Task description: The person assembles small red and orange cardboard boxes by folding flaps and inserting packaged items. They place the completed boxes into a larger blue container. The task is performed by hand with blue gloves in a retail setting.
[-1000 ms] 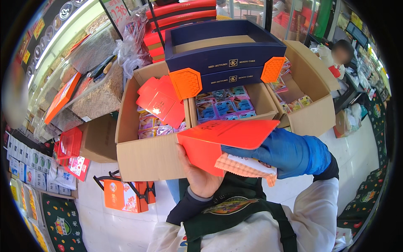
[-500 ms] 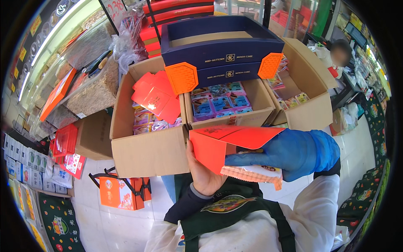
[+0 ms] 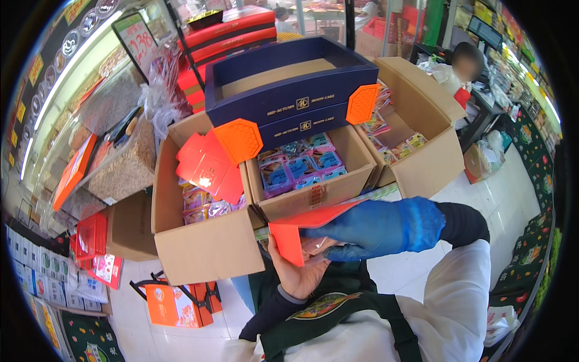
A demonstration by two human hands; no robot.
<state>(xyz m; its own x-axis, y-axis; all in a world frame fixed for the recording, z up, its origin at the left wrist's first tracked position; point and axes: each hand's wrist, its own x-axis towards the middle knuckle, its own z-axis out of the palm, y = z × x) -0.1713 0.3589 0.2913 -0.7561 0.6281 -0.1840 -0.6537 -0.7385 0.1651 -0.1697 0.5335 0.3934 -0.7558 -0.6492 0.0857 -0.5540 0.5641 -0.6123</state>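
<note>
Packet: in the head view, the packet (image 3: pixel 316 245) sits inside the opening of the red box (image 3: pixel 286 242), mostly covered by box and glove; its print cannot be made out.
Bare left hand: the left hand (image 3: pixel 297 271) clasps the box's left end from below, thumb up its side; the other fingertips are hidden.
Gloved right hand: the blue-gloved right hand (image 3: pixel 365 232) reaches into the opening, fingers and thumb apart around the packet; whether they pinch it, I cannot tell.
Change: half a second ago the packet's pink zigzag edge stuck out below the glove; now it is within the box.
Red box direction: long axis roughly left to right, right end slightly raised in the picture; opening toward the right hand.
Place: just in front of the middle carton (image 3: pixel 313 196), above the apron (image 3: pixel 338 311).
</note>
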